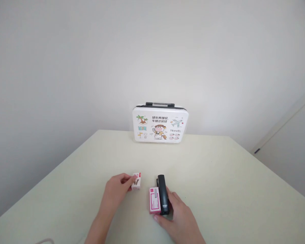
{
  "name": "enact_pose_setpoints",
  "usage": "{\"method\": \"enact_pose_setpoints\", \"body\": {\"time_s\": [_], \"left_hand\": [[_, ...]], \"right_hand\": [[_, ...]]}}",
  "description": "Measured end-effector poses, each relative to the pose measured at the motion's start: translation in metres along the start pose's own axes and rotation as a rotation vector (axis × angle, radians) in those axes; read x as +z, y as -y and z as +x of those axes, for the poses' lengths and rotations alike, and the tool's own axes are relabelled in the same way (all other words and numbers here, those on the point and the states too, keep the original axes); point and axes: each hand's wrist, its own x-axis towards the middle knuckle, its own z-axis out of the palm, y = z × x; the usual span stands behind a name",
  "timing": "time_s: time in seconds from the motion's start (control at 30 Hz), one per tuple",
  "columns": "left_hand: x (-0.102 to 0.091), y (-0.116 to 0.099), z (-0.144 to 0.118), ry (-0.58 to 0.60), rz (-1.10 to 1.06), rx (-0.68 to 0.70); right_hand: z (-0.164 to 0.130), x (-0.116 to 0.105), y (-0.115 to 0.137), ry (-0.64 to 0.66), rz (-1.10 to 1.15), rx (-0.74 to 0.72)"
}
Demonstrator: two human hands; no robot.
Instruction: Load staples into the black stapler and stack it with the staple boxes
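Between thumb and fingers, my left hand (116,189) pinches a small white box (137,183) with a red corner and a brown picture on top. To its right, a black stapler (163,194) lies lengthwise on the table. A white staple box (155,202) with pink edges and a printed grey staple strip sits against the stapler's left side. My right hand (182,217) is closed around the near part of the stapler, fingers along its right side. The right thumb reaches the near end, by the staple box's lower edge. The right fingertips are partly hidden behind the stapler.
At the back of the pale table (112,149), a white case (159,134) with cartoon prints and a black handle stands upright near the wall. Part of a thin cable (46,240) shows at the lower left. A door-like panel (292,145) is at the right.
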Motion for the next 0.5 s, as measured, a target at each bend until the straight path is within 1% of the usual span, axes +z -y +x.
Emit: {"method": "enact_pose_setpoints", "body": {"time_s": [0.07,0.13,0.2,0.33,0.4,0.5], "left_hand": [[0.022,-0.013,-0.008,0.022,-0.026,0.033],[0.033,-0.019,-0.016,0.028,-0.04,0.06],[0.035,-0.019,-0.021,0.045,-0.06,0.083],[0.031,-0.013,-0.025,0.103,-0.119,0.109],[0.03,-0.013,-0.024,0.094,-0.129,0.109],[0.033,-0.018,-0.023,0.052,-0.119,0.112]], "right_hand": [[0.001,0.001,0.003,-0.027,-0.009,-0.001],[0.001,0.002,0.004,-0.051,0.004,-0.011],[0.001,0.002,0.005,-0.062,0.022,-0.019],[0.002,-0.002,0.009,-0.039,0.027,-0.026],[0.002,-0.004,0.01,-0.018,0.008,-0.017],[0.001,-0.006,0.007,0.006,-0.005,-0.006]]}}
